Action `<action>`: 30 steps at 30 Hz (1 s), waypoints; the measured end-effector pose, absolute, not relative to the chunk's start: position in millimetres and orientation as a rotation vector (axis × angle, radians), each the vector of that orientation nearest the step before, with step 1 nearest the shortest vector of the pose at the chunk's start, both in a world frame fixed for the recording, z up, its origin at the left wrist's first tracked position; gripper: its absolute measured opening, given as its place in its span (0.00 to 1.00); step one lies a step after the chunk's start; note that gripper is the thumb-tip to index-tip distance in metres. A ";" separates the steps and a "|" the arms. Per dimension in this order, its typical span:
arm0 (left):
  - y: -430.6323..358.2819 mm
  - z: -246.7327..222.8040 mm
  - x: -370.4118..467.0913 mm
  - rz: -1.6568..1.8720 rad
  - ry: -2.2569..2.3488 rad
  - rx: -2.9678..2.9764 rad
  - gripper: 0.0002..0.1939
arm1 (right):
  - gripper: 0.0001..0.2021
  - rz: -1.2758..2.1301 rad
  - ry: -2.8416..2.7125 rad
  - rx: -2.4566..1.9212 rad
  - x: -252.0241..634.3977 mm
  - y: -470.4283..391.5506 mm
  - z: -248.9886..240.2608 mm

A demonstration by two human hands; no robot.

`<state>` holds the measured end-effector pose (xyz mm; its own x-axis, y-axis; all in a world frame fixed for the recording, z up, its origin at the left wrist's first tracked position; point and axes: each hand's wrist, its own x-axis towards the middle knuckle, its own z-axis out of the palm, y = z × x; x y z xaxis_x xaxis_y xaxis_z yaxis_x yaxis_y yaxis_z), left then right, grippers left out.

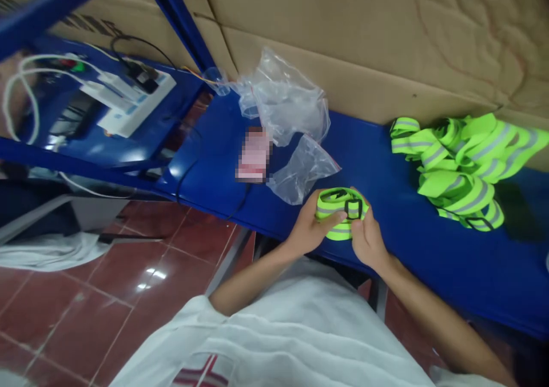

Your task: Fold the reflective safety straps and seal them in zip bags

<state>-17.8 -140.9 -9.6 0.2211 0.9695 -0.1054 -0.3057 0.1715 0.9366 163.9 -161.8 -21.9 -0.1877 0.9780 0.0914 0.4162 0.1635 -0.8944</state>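
Note:
Between my two hands is a coiled neon-yellow reflective strap (337, 231) with a grey stripe and a black buckle facing up. My left hand (309, 227) wraps its left side, the thumb lying across the front below the buckle. On the other side, my right hand (369, 241) grips the coil's right edge near the buckle. The strap is held just above the front edge of the blue table (369, 147). A clear zip bag (302, 170) lies flat right behind my left hand.
More neon reflective straps (467, 152) are heaped at the right. Further clear bags (291, 98) lie at the back against cardboard (364, 27). A blurred pink item (254, 155) sits left of the bags. A white power strip (137, 104) with cables rests on the left shelf.

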 end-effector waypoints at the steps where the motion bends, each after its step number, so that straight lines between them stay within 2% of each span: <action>1: -142.3 -8.4 -18.8 1.088 0.895 0.968 0.26 | 0.36 0.971 -1.735 -1.332 162.6 -165.4 -21.7; 5: -139.9 1.4 -21.9 1.006 0.904 1.004 0.26 | 0.51 0.948 -1.687 -1.454 160.3 -180.4 -23.7; 13: -132.3 5.9 -22.3 0.939 0.934 1.035 0.25 | 0.39 0.863 -1.573 -1.537 158.4 -189.2 -28.1; 18: -141.9 2.6 -18.2 0.952 0.962 1.182 0.24 | 0.41 0.695 -1.598 -1.622 156.4 -206.2 -32.3; 21: -138.8 8.8 -20.3 0.885 0.898 1.299 0.27 | 0.35 0.840 -1.486 -1.627 168.0 -213.9 -25.8; 25: -126.2 27.3 -37.7 0.746 0.850 1.661 0.37 | 0.30 1.135 -1.308 -1.689 198.1 -205.4 -6.7; 27: -117.1 35.3 -48.0 0.781 1.014 1.957 0.37 | 0.30 1.165 -1.258 -1.715 209.9 -191.2 0.6; 30: -99.0 39.0 -56.6 0.812 1.611 2.259 0.32 | 0.31 1.086 -1.104 -1.744 213.2 -165.5 5.7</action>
